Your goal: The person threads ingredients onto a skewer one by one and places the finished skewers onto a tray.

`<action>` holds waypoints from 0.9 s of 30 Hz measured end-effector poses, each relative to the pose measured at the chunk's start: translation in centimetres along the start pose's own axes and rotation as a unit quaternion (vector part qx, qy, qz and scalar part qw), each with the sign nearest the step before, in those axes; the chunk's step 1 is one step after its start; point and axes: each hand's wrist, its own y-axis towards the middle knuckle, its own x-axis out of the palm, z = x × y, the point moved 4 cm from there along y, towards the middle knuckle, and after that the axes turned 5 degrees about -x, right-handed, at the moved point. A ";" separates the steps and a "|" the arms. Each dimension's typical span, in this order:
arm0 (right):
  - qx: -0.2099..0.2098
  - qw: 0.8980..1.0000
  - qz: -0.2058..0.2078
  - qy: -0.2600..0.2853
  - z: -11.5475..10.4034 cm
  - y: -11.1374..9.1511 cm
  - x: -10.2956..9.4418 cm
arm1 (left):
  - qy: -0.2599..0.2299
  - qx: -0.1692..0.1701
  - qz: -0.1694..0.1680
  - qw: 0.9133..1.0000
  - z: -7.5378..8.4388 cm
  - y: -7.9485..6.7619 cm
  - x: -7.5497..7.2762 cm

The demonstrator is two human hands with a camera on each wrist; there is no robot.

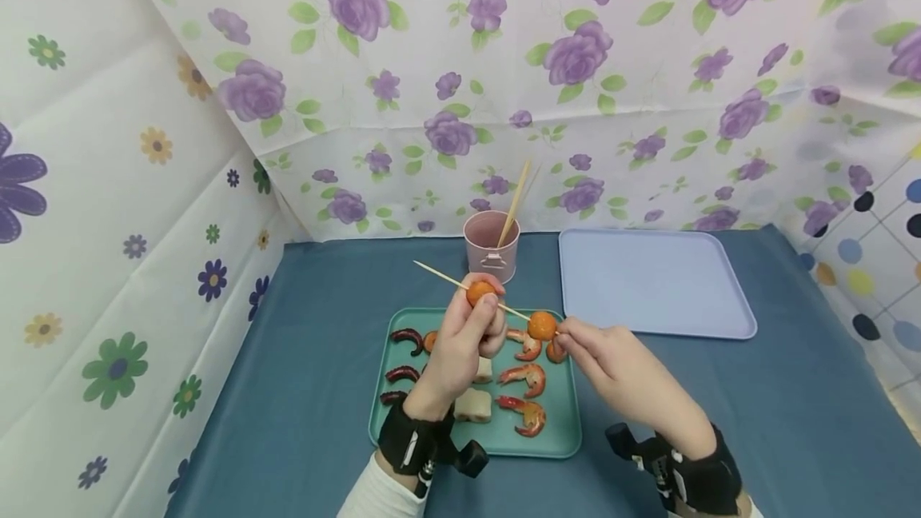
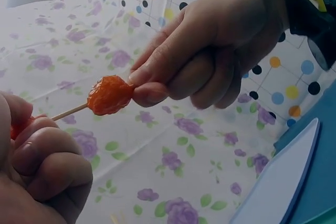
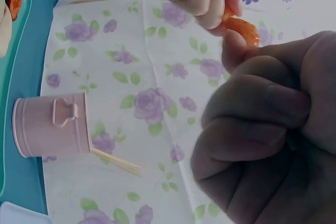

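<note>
A thin wooden skewer (image 1: 439, 273) slants through two glossy orange balls above the green tray. My left hand (image 1: 468, 334) grips one orange ball (image 1: 480, 292), and the pointed end sticks out past it. Farther down the stick sits the second ball (image 1: 542, 325), apart from the first. Against its outer side, my right hand (image 1: 612, 358) pinches the skewer's other end between thumb and forefinger; the left wrist view shows this ball (image 2: 109, 95) beside those fingertips. In the right wrist view my curled right fingers (image 3: 247, 114) hide most of the stick.
Beneath the hands lies a green tray (image 1: 504, 444) with shrimp (image 1: 528, 380), dark red sausage pieces (image 1: 403, 374), pale blocks (image 1: 472, 405) and more orange balls. Behind stands a pink bucket (image 1: 491, 250) holding skewers (image 1: 514, 202). A pale blue tray (image 1: 655, 282) lies at the right.
</note>
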 end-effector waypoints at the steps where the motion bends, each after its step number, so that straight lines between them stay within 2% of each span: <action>1: 0.001 1.000 0.000 -0.001 0.1 0.0 -0.1 | 0.001 -0.007 0.004 1.000 -0.1 0.0 0.0; 6: 0.022 1.000 -0.008 0.012 0.5 -0.4 -0.8 | 0.029 -0.044 0.011 0.999 -0.6 0.1 -0.2; 12: 0.059 0.998 -0.014 0.024 1.0 -0.6 -1.4 | 0.093 -0.066 0.038 0.993 -0.4 0.2 -0.8; 15: 0.066 0.997 -0.016 0.021 1.3 -0.5 -1.5 | 0.114 -0.069 0.040 0.990 -0.2 0.2 -1.0; 22: 0.076 0.997 -0.018 0.010 1.7 -0.9 -2.0 | 0.121 -0.061 0.028 0.990 -0.1 0.3 -1.1; 27: 0.071 0.997 -0.013 -0.001 1.7 -1.2 -2.6 | 0.118 -0.071 0.030 0.990 -0.3 0.3 -1.1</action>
